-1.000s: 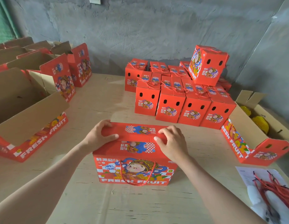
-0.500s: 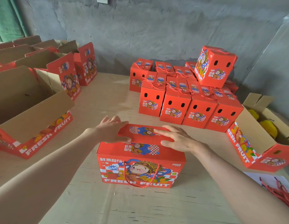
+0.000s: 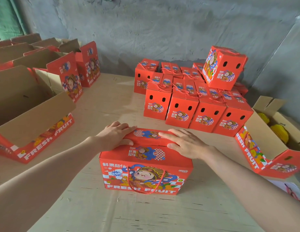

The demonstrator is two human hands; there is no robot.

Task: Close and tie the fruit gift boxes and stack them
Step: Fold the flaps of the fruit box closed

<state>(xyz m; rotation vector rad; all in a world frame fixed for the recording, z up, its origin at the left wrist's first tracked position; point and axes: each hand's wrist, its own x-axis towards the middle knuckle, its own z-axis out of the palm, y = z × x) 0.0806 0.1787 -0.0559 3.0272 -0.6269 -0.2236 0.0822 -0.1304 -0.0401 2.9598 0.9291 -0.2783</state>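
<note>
A red fruit gift box (image 3: 146, 174) with a cartoon figure and "FRESH FRUIT" print stands on the table in front of me, a red cord handle hanging down its front. Its far top flap is folded down over the near one. My left hand (image 3: 115, 135) lies flat on the flap's left end, thumb against its near edge. My right hand (image 3: 184, 142) presses flat on the flap's right end, fingers straight. Behind the box, several closed, tied boxes (image 3: 196, 104) stand in rows, with one more box (image 3: 223, 67) tilted on top of them.
Open boxes (image 3: 33, 114) with raised flaps line the left side of the table. An open box (image 3: 266, 144) holding yellow netted fruit sits at the right. Red cords and white paper (image 3: 293, 191) lie at the right edge. A grey wall runs behind.
My fingers have gone from curled on the flap's edge to flat on top of it. The far flap is pushed down lower onto the box. My view has moved closer.
</note>
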